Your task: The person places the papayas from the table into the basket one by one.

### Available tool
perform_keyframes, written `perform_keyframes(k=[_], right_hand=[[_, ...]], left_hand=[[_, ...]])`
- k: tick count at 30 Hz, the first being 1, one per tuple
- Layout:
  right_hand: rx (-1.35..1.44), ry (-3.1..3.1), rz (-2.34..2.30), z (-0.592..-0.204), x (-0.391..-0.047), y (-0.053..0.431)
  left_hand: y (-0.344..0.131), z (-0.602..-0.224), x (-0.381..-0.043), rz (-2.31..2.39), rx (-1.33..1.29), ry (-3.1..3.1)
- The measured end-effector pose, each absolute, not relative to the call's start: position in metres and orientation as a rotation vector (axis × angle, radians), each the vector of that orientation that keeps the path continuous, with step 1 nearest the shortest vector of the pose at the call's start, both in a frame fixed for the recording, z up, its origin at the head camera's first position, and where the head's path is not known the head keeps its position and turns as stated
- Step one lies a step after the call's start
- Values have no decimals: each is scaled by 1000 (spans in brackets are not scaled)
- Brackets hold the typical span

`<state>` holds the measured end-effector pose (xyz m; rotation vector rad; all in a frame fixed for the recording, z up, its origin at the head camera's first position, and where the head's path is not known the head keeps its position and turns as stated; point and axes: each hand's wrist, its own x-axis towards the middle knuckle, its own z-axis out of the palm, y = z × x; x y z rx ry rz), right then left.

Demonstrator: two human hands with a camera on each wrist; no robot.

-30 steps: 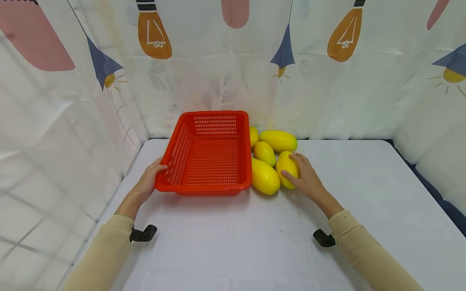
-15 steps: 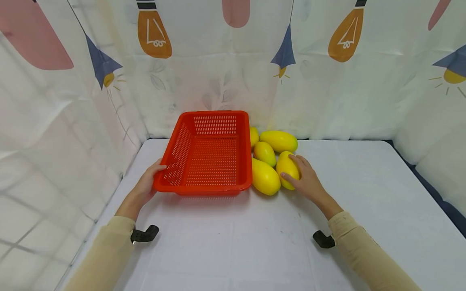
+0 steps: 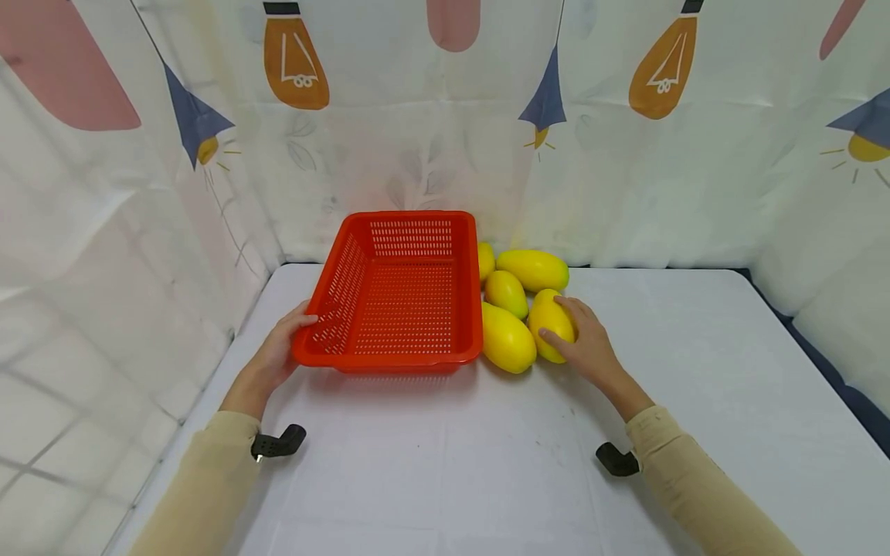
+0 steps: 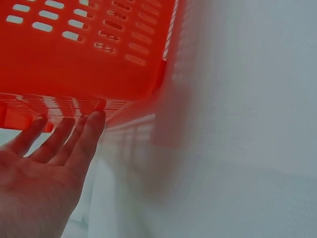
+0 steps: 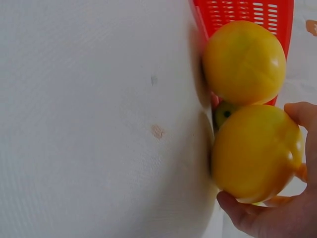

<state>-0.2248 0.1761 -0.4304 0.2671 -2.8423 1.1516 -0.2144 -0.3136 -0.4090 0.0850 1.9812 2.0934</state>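
A red plastic basket (image 3: 403, 309) with slotted walls stands on the white table, tipped a little toward the camera. My left hand (image 3: 278, 351) holds its left side, thumb over the rim; the left wrist view shows the long fingers (image 4: 89, 136) lying against the outer wall. Right of the basket lie several yellow mangoes. My right hand (image 3: 591, 347) grips the nearest one on the right, a mango (image 3: 552, 327), thumb on one side and fingers round the other. In the right wrist view another mango (image 5: 244, 63) sits between it and the basket.
A large mango (image 3: 507, 337) lies right at the basket's side. Behind it are a smaller mango (image 3: 506, 293), a long mango (image 3: 532, 269) and one partly hidden by the basket. A patterned white curtain (image 3: 445, 154) hangs behind the table (image 3: 445, 479).
Almost nothing differs. Both hands keep their hold, and the basket's near left corner and the gripped mango have shifted only very slightly.
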Motion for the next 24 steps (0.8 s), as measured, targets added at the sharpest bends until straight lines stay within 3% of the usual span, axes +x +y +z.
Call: perform_keyframes(k=[24], right_hand=[[270,-2661,1231,-408,-218,175]], left_hand=[[-324,-415,-223,2228,250,1771]])
